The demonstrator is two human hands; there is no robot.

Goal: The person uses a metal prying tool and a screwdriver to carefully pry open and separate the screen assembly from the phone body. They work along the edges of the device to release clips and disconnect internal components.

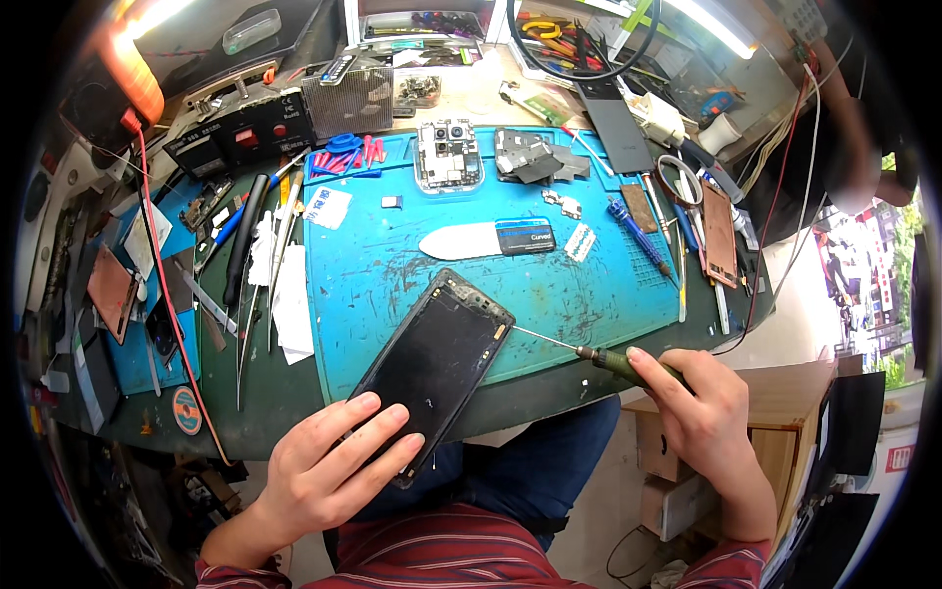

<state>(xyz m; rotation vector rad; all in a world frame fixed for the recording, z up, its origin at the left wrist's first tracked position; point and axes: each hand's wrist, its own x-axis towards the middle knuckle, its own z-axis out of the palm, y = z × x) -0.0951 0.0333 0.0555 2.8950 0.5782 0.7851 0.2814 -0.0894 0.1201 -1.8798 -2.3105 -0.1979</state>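
My left hand [334, 466] grips the lower left end of a black phone body [432, 363], its fingers lying over the dark face. The phone is tilted over the near edge of a blue work mat [368, 250], with its upper end showing small bare parts. My right hand [702, 398] is closed round the green handle of a thin-shafted screwdriver-like tool [618, 364]. The tool's tip meets the phone's upper right corner, or comes very close to it. Beyond the phone lies a flat pry blade [461, 241] with a dark handle.
Farther back sit a phone circuit board with cameras [448, 162] and dark flat pieces [535, 155]. A razor blade [580, 242] and a blue screwdriver [638, 236] lie to the right. Tweezers [285, 245] and a red cable [157, 245] are at the left. Drawers [667, 447] stand below right.
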